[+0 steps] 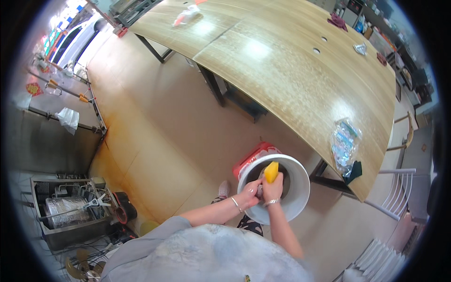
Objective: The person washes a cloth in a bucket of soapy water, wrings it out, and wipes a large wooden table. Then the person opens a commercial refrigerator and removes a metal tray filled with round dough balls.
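Note:
A large white plastic bucket (pixel 303 183) stands in front of me, with a red and white container (pixel 252 158) against its far left side. Both my hands are over the bucket's mouth. My right hand (pixel 273 188) grips a yellow object (pixel 271 172), which looks like a tool's handle and points up and away from me. My left hand (pixel 251 194), palm partly upward, meets the right one and holds a small greyish-brown item (pixel 260 191), too covered to name. The inside of the bucket is dark and mostly hidden behind my hands.
A long wooden table (pixel 282 77) on dark metal legs stretches beyond the bucket, with clear plastic packaging (pixel 345 144) and a dark cloth (pixel 353 172) near its corner. At left is a metal box of machine parts (pixel 67 211). A white metal rack (pixel 398 194) stands at right.

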### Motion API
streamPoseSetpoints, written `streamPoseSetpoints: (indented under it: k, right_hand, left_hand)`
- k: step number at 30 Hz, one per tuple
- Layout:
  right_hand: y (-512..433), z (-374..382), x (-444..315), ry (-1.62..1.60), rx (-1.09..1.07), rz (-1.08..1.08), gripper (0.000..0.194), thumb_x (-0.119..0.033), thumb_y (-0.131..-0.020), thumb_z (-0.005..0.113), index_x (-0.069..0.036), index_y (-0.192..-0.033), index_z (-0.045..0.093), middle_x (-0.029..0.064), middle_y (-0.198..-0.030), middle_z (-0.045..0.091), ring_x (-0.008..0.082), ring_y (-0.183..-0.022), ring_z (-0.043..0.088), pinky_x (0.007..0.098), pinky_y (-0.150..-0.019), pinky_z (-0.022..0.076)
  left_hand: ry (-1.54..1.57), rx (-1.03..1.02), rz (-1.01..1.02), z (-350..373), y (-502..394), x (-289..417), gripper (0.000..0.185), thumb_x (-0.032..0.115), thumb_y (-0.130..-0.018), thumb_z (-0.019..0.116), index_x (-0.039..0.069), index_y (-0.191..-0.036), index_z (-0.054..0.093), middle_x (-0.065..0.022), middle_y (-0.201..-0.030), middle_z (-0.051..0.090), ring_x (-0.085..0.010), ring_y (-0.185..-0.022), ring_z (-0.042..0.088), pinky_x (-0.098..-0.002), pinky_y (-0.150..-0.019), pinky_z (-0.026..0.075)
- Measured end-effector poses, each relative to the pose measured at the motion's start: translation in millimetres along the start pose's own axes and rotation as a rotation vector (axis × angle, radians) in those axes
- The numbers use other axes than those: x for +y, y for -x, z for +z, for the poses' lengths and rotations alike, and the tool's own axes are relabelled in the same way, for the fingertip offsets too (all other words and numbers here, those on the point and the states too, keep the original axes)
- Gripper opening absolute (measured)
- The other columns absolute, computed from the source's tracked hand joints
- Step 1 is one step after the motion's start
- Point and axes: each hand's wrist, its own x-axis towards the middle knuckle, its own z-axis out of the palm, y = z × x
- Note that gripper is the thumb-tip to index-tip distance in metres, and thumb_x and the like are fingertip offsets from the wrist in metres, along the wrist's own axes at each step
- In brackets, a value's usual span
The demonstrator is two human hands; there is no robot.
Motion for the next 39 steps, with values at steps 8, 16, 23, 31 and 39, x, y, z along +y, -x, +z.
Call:
streamPoseSetpoints:
  k: [8, 16, 23, 31, 39]
  right_hand:
    - [-29.8, 9.5, 23.7, -0.220, 0.082, 0.087, 0.036, -0.024, -0.075, 0.069, 0.004, -0.095, 0.056, 0.0163, -0.087, 0.063, 0.0275, -0.078, 0.062, 0.0363, -0.069, 0.0478]
    - [-5.3, -62.3, 60.5, -1.421, -0.663, 0.235, 0.046, -0.009, -0.077, 0.062, 0.001, -0.120, 0.048, 0.0138, -0.113, 0.058, 0.0252, -0.101, 0.059, 0.0376, -0.091, 0.0469]
    - [3.2, -68.4, 50.9, -1.657, -0.627, 0.175, 0.046, -0.012, -0.079, 0.057, 0.005, -0.121, 0.046, 0.0174, -0.115, 0.057, 0.0282, -0.104, 0.057, 0.0394, -0.093, 0.0451]
    - [34.1, -51.1, 18.0, -1.650, -0.398, 0.212, 0.042, -0.011, -0.078, 0.061, -0.003, -0.118, 0.050, 0.0100, -0.109, 0.059, 0.0233, -0.099, 0.058, 0.0357, -0.090, 0.0456]
    - [31.9, -43.4, 1.4, 0.000, 0.290, -0.460, 0.053, -0.016, -0.063, 0.072, -0.001, -0.107, 0.046, 0.0175, -0.107, 0.051, 0.0340, -0.107, 0.045, 0.0402, -0.092, 0.0382]
  left_hand:
    - [-0.228, -0.035, 0.113, 9.8, 16.0, 9.4, 0.025, 0.022, -0.092, 0.051, 0.005, -0.109, 0.055, -0.0078, -0.105, 0.060, -0.0183, -0.096, 0.058, -0.0352, -0.086, 0.047]
    - [-0.221, -0.280, 0.024, 27.7, 40.2, 48.4, 0.033, 0.022, -0.090, 0.053, 0.003, -0.117, 0.052, -0.0104, -0.111, 0.060, -0.0209, -0.099, 0.060, -0.0367, -0.085, 0.051]
    - [-0.189, -0.115, 0.014, 33.5, 25.5, 41.2, 0.034, 0.032, -0.090, 0.051, 0.009, -0.114, 0.054, -0.0063, -0.111, 0.059, -0.0204, -0.101, 0.056, -0.0370, -0.079, 0.049]
    - [0.122, -0.309, -0.061, 39.9, 19.1, 8.6, 0.049, 0.041, -0.090, 0.048, 0.005, -0.123, 0.049, -0.0132, -0.126, 0.051, -0.0267, -0.113, 0.051, -0.0418, -0.097, 0.041]
    - [-0.201, -0.177, 0.035, 32.4, 0.9, -9.9, 0.035, 0.028, -0.094, 0.042, 0.004, -0.118, 0.050, -0.0109, -0.114, 0.057, -0.0243, -0.105, 0.057, -0.0397, -0.092, 0.046]
